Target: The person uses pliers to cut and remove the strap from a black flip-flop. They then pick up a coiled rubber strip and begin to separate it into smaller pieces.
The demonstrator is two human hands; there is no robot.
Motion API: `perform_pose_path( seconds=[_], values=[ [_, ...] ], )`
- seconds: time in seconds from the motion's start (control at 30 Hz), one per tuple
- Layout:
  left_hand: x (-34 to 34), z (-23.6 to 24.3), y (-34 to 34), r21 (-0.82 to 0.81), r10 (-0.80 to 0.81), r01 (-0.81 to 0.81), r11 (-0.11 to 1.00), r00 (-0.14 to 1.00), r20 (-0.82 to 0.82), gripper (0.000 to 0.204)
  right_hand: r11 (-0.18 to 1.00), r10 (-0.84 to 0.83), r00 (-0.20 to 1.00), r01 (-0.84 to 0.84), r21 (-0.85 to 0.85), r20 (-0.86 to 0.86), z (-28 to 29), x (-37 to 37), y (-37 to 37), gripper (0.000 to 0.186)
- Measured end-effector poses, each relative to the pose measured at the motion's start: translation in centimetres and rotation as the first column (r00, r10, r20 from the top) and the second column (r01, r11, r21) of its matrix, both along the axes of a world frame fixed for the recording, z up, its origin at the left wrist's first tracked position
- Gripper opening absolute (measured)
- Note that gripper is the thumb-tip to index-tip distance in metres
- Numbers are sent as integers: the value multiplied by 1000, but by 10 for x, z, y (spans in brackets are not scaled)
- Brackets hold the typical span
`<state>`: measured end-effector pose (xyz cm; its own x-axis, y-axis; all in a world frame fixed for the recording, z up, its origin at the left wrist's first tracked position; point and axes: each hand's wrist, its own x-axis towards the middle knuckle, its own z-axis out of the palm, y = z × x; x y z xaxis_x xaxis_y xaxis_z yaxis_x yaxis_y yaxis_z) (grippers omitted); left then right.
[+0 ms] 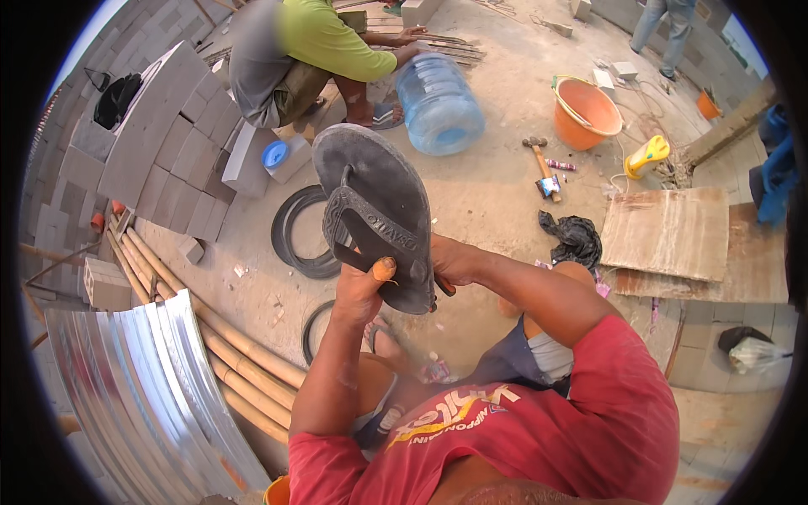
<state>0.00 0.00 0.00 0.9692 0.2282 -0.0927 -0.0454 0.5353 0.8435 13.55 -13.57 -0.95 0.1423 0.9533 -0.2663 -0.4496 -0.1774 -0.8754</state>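
Flip-flop (379,215), black, is held up, top face toward the camera, toe end pointing away. Left hand (359,288) pinches its heel half: thumb (385,268) on top, other fingers hidden behind. Right hand (447,259) is at its right edge, partly behind it; can't tell how those fingers sit. Beyond, on the floor (497,198): black hose coil (281,231), bamboo poles (252,364) left of it, black plastic bag (574,240) and hammer (542,162) to the right. Farther: blue water jug (438,105), orange bucket (576,128), co-worker (332,42) squatting beside the jug.
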Motion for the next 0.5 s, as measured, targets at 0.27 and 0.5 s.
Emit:
perform_pose_path(
  seconds=[0.27, 0.5],
  values=[
    [-6, 1, -4, -26, -1, 3, 1000, 998, 66, 44, 997, -74, 994, 76, 20, -78, 25, -14, -2, 33],
    [-2, -1, -8, 53, -18, 14, 998, 998, 63, 37, 962, -77, 958, 144, 232, -276, -8, -9, -2, 42]
  ],
)
